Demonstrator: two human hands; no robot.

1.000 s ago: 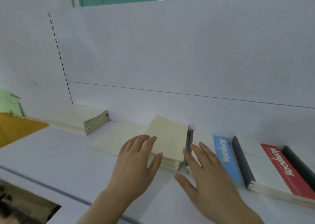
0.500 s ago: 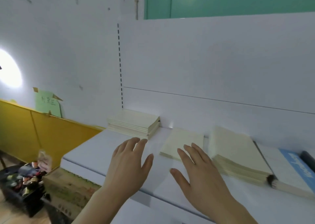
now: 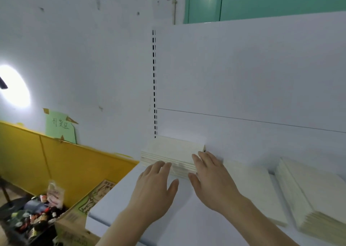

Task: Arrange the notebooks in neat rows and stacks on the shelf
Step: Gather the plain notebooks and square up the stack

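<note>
A stack of cream notebooks [image 3: 168, 152] lies at the far left end of the white shelf [image 3: 187, 223], against the back panel. My left hand [image 3: 157, 184] reaches toward its front edge, fingers straight, fingertips at the stack's near side. My right hand [image 3: 211, 178] is beside it with fingers extended onto the stack's right front corner. A thin cream notebook [image 3: 256, 187] lies flat to the right, and a taller cream stack [image 3: 314, 195] sits at the right edge.
Left of the shelf end stand a cardboard box [image 3: 84, 208] and a dark crate of small bottles [image 3: 31, 219] on the floor. A yellow partition [image 3: 56, 161] with a green paper note [image 3: 60, 127] runs along the wall.
The view swung left, away from the coloured-spine notebooks. Both hands left the middle stack and moved left and forward to the far-left stack.
</note>
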